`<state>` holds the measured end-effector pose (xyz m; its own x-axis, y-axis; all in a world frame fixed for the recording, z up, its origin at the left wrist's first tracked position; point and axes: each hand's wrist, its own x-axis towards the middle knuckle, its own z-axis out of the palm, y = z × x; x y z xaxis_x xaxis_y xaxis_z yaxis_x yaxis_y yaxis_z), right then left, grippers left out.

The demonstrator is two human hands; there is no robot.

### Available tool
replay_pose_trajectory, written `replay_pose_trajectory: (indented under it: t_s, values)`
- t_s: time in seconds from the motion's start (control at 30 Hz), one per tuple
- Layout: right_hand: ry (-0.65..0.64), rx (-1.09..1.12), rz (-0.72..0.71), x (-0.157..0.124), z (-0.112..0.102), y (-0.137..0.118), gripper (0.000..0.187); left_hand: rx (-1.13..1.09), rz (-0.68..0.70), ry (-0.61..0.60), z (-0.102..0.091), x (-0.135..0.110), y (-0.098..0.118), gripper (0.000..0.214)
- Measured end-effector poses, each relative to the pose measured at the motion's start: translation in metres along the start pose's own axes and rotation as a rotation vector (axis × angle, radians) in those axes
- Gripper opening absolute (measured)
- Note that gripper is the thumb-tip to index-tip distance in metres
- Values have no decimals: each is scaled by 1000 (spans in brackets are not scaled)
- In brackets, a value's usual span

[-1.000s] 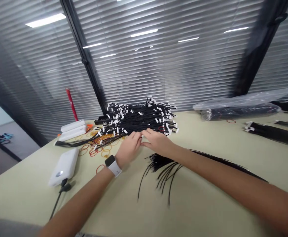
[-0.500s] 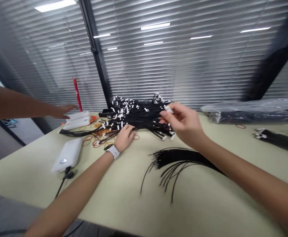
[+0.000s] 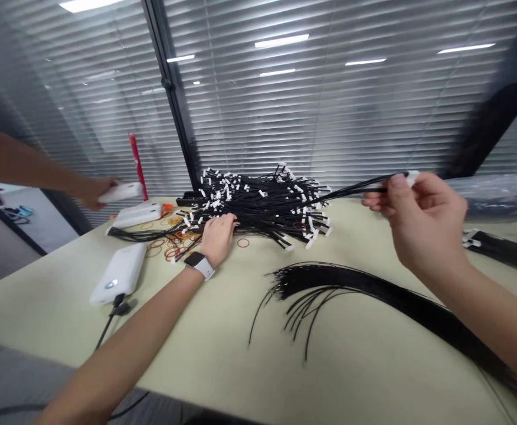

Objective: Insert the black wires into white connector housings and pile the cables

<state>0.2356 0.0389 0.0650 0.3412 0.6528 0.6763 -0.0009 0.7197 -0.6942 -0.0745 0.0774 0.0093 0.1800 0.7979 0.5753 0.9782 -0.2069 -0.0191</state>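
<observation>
The right hand [image 3: 426,221] is raised above the desk, its thumb and fingers [image 3: 398,180] closed in a pinch on a thin strand of black wires [image 3: 356,188], with a white connector [image 3: 412,177] showing at the tip. The strand stretches from the fingers back to the right side of the wire pile [image 3: 258,206], a dense black tangle bristling with small white connectors. The left hand [image 3: 216,239], a white-banded smartwatch [image 3: 199,265] on its wrist, lies on the near edge of the pile, fingers slightly curled; whether they grip any wires is hard to tell from this angle.

Just in front of the pile, to the right, a sweep of loose black wires [image 3: 329,278] fans across the desk [image 3: 223,336] toward the lower right, with a strip of desk between them and the pile. Left of the pile lie scattered rubber bands [image 3: 170,248], and further left a white power bank [image 3: 117,274] with a cable. Beyond them, a co-worker's hand [image 3: 92,193] holds a white block [image 3: 120,192]. Right of the pile, a blurred plastic bag [image 3: 493,206] sits at the far side of the desk.
</observation>
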Motion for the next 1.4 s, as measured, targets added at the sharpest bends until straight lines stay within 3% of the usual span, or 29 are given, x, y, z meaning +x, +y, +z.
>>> replay_pose_trajectory:
  t_s: [0.13, 0.27, 0.4, 0.5, 0.6, 0.73, 0.8, 0.9, 1.0, 1.07, 1.1, 1.27, 1.33, 1.4]
  values:
    - [-26, -162, 212, 8, -20, 19, 23, 20, -12, 21, -1, 2, -5, 25]
    - [-18, -95, 386, 17, -36, 32, 20, -38, 111, -121, 7, 0, -11, 19]
    - [7, 47, 397, 21, -40, 28, 15, -111, 183, -168, 11, -2, -13, 23]
    - [-52, 117, 390, 19, -37, 15, 19, -179, 190, -106, 9, -2, -4, 45]
    - [-156, 168, 369, 10, -29, -1, 23, -278, 238, -90, 9, -3, 13, 55]
    - [-460, 242, 293, -10, -16, -17, 18, -373, 240, -75, 15, -2, 25, 17]
    - [-596, 220, 275, -20, -12, -21, 15, -397, 158, -3, 17, 0, 20, 17]
    - [-592, 78, 229, -24, -11, -21, 18, -415, -3, 139, 11, 5, 7, 21]
    - [-324, -71, 235, -13, -24, -9, 23, -448, -54, 137, -3, 7, 1, 14]
    - [-143, -157, 330, -1, -40, 6, 21, -481, -38, 80, -11, 5, 7, 9]
    - [-124, -204, 374, 5, -50, 15, 19, -504, -26, 47, -13, 3, 13, 9]
    - [-261, -525, 526, 13, -93, 53, 21, -670, -5, -128, -1, -15, 56, 16]
    - [-344, -675, 518, 5, -97, 55, 31, -706, -24, -160, 7, -23, 67, 17]
    - [-406, -836, 446, -9, -91, 48, 53, -739, -45, -176, 13, -27, 72, 18]
